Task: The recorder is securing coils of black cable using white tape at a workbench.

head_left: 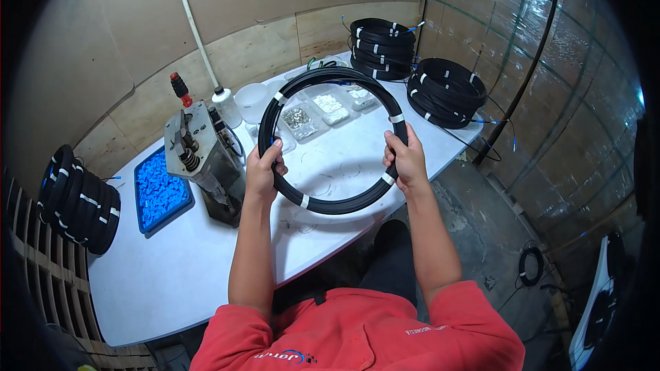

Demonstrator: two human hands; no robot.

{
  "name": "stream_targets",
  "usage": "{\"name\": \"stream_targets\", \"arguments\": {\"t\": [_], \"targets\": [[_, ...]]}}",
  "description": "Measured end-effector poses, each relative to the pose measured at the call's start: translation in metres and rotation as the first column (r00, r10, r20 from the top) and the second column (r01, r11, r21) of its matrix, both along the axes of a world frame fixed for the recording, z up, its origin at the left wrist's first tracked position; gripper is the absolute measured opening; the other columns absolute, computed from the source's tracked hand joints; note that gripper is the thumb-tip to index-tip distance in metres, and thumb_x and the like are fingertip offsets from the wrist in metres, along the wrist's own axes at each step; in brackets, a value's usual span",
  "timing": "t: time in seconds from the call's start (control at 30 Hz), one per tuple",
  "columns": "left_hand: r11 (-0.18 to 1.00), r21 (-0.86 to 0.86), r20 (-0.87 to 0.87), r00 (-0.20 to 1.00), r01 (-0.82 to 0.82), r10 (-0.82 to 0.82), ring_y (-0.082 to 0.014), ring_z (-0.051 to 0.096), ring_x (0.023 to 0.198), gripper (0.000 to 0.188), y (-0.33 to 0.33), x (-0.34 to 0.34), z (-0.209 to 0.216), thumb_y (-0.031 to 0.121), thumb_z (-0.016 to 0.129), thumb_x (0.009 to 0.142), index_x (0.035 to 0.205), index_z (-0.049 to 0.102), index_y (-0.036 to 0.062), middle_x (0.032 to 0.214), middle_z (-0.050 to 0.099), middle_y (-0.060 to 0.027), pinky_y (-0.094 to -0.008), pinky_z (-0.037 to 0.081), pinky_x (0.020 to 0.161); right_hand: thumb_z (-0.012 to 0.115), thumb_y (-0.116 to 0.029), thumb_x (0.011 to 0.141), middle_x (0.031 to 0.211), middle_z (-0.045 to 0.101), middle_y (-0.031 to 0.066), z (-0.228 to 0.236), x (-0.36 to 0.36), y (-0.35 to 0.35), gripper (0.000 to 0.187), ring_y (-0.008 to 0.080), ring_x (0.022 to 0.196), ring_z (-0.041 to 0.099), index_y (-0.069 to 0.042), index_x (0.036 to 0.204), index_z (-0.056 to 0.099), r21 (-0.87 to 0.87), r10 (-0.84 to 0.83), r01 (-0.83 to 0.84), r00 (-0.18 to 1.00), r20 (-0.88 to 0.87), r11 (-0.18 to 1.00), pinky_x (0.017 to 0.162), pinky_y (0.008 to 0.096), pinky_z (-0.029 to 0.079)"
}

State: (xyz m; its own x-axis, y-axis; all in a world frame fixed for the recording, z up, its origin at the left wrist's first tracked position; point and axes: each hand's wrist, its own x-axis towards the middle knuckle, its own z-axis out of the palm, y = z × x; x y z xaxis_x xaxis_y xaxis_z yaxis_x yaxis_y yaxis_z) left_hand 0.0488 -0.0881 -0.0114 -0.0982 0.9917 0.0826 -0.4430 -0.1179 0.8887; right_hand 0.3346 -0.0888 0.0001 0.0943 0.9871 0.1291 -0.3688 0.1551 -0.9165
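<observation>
A large coil of black cable (330, 205), bound at several spots with white tape, is held up over the white table. My left hand (263, 168) grips its left side, the thumb lying on the near face. On the opposite side my right hand (405, 158) is wrapped round the coil, close to a band of white tape. Through the ring show a clear tray of small metal parts (300, 118) and a tray of white pieces (331, 108), both resting on the table.
On the white table (158, 282) stand a metal press (206, 154), a blue tray (188, 204) of blue connectors, a white bottle (225, 103) and a round tub (252, 99). Stacked black coils (381, 48) sit at the back right, another pile (447, 93) beside them. More coils (79, 199) are far left.
</observation>
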Motion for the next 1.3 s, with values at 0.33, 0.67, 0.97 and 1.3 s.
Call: {"name": "stream_targets", "arguments": {"t": [0.33, 0.67, 0.97, 1.3], "targets": [[0.975, 0.220, -0.463, 0.875, -0.040, 0.140, -0.0134, 0.060, 0.071, 0.041, -0.010, -0.008, 0.025, 0.031, 0.077, 0.084, 0.106, 0.063, -0.0015, 0.082, 0.065, -0.0052, -0.0259, 0.048, 0.066, 0.061, -0.005, 0.093, 0.065, 0.044, -0.0027, 0.004, 0.018, 0.021, 0.031, 0.0052, 0.048, 0.038, -0.006, 0.122, 0.051, 0.143, 0.223, -0.215, 0.974, -0.038, 0.966, 0.043, 0.0225, 0.034], [0.982, 0.091, -0.710, 0.703, 0.163, -0.051, -0.0065, 0.047, 0.053, 0.036, -0.012, 0.005, 0.053, 0.021, 0.082, 0.075, 0.099, 0.065, 0.0003, 0.068, 0.056, 0.0013, -0.0244, 0.037, 0.049, 0.072, -0.011, 0.086, 0.080, 0.057, -0.0032, 0.082, 0.024, 0.034, 0.046, 0.0053, 0.060, 0.048, -0.008, 0.129, 0.057, 0.048, 0.297, -0.503, 0.582, 0.757, 0.863, 0.051, 0.0210, 0.039], [0.989, 0.123, -0.243, 0.968, 0.087, -0.055, -0.0059, 0.044, 0.047, 0.024, -0.011, -0.006, 0.030, 0.003, 0.074, 0.073, 0.093, 0.060, 0.0032, 0.061, 0.050, 0.0030, -0.0231, 0.033, 0.044, 0.067, -0.048, 0.091, 0.082, 0.060, 0.0042, 0.039, 0.042, 0.029, 0.061, 0.0124, 0.068, 0.058, -0.001, 0.129, 0.055, 0.137, 0.325, -0.415, 0.845, 0.424, 0.899, 0.063, 0.0268, 0.050], [0.995, -0.051, 0.137, 0.988, 0.081, -0.074, -0.0059, 0.041, 0.051, 0.019, 0.012, -0.015, -0.004, 0.008, 0.070, 0.081, 0.094, 0.056, 0.0090, 0.065, 0.044, 0.0045, -0.0227, 0.032, 0.045, 0.061, -0.014, 0.097, 0.072, 0.048, 0.0001, 0.000, -0.008, -0.014, 0.031, 0.0073, 0.052, 0.047, -0.005, 0.124, 0.047, 0.111, 0.064, -0.064, 0.998, 0.006, 0.992, 0.047, 0.0251, 0.043]]}}
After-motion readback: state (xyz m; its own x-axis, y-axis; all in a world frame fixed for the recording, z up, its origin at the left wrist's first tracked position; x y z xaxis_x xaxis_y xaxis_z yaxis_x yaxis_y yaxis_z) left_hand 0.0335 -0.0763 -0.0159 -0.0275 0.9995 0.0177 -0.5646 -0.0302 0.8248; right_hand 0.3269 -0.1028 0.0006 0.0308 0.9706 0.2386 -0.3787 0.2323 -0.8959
